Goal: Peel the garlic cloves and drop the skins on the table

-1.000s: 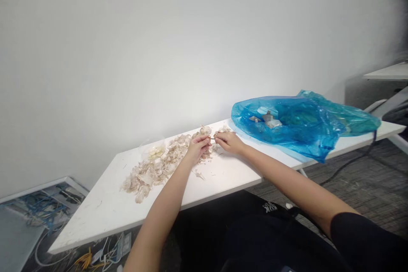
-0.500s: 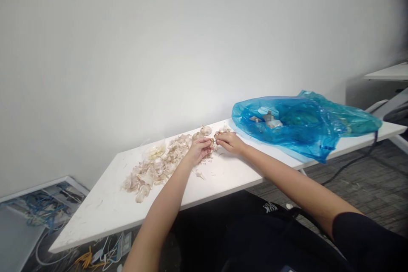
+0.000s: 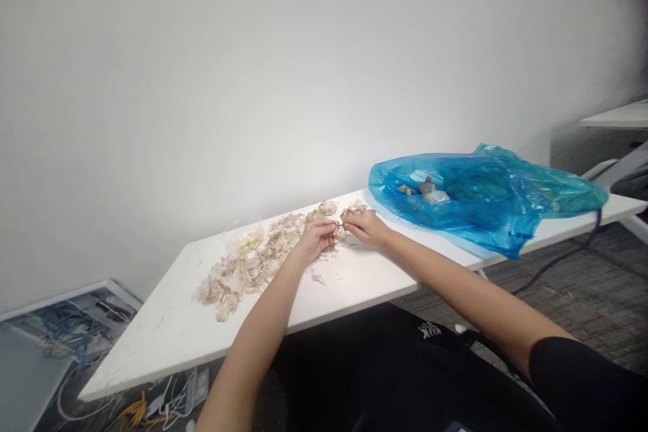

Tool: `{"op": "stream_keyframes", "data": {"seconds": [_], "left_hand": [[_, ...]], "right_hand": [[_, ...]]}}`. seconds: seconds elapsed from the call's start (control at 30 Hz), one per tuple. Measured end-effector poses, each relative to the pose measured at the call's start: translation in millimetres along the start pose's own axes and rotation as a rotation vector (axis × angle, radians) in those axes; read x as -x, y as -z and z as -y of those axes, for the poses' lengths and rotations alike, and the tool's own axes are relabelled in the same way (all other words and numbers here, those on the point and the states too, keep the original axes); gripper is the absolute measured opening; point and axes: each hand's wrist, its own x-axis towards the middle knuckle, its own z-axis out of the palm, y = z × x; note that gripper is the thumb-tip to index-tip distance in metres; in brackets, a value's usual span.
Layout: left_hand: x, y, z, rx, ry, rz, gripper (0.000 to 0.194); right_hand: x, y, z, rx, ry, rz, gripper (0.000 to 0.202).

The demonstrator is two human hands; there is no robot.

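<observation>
My left hand (image 3: 318,237) is closed in a pinch on a garlic clove (image 3: 336,227), above the white table. Facing it, my right hand (image 3: 365,226) is closed too, its fingertips almost touching the clove. A thin dark bit shows between the two hands, too small to name. Left of my left hand spreads a heap of garlic skins (image 3: 243,277). Peeled cloves (image 3: 250,241) lie behind the heap in a clear plastic container or bag. A garlic bulb (image 3: 328,207) sits just behind my hands, and more garlic is partly hidden by my right hand.
On the right of the white table (image 3: 167,331) lies an open blue plastic bag (image 3: 486,196) with some pieces inside. A pale wall rises behind the table. Cables (image 3: 175,398) lie on the floor below the left end, and a dark cable (image 3: 561,260) hangs at right.
Very little differs. My hands stay together at the same spot with a slight shift of the fingers, and the heap and bag stay put.
</observation>
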Motion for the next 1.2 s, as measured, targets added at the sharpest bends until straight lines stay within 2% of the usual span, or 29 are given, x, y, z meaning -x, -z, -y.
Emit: {"op": "stream_keyframes", "data": {"seconds": [0.5,0.73,1.1,1.2], "left_hand": [[-6.7,7.5,3.5,0.033,-0.071,-0.005,0.030],[-5.6,5.7,3.5,0.021,-0.050,-0.043,0.031],[-4.8,1.8,2.9,0.017,-0.111,-0.039,0.037],[-6.0,1.9,3.3,0.022,-0.118,-0.071,0.038]], "right_hand": [[-3.1,-2.7,4.5,0.032,-0.028,-0.081,0.030],[-3.5,-2.5,4.9,0.065,-0.041,-0.104,0.030],[-2.5,-2.1,3.1,0.032,-0.049,-0.123,0.029],[-2.7,-2.7,4.5,0.034,-0.025,-0.132,0.029]]}}
